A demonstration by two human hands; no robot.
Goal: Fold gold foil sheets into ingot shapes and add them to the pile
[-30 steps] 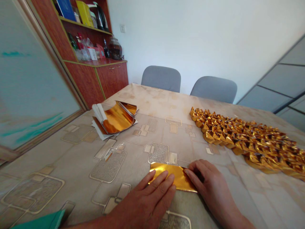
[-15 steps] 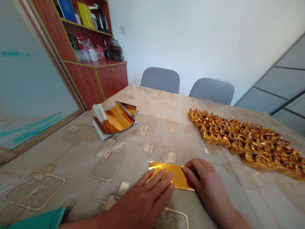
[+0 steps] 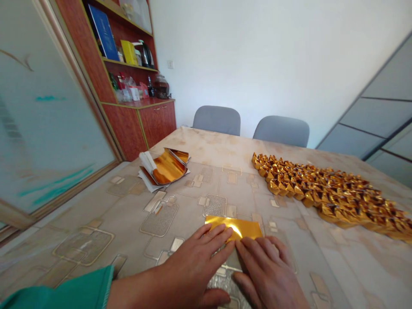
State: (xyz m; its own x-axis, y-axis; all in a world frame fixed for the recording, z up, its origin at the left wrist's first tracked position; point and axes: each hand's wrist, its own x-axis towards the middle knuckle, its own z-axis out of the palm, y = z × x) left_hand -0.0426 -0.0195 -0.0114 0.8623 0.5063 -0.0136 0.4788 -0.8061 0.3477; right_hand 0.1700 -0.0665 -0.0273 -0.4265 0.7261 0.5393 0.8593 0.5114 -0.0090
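left sleeve [image 3: 67, 291]: teal-green | hem [image 3: 108, 286]: seemingly stitched (blurry) | left hand [image 3: 189, 264], right hand [image 3: 270, 270]: bare

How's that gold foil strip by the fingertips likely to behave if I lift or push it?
The gold foil strip looks thin, so it's probably light and easily creased. Its smooth, mirror-like shine suggests it might slide readily over the patterned table when pushed. Lying flat, it seems unlikely to roll or tip.
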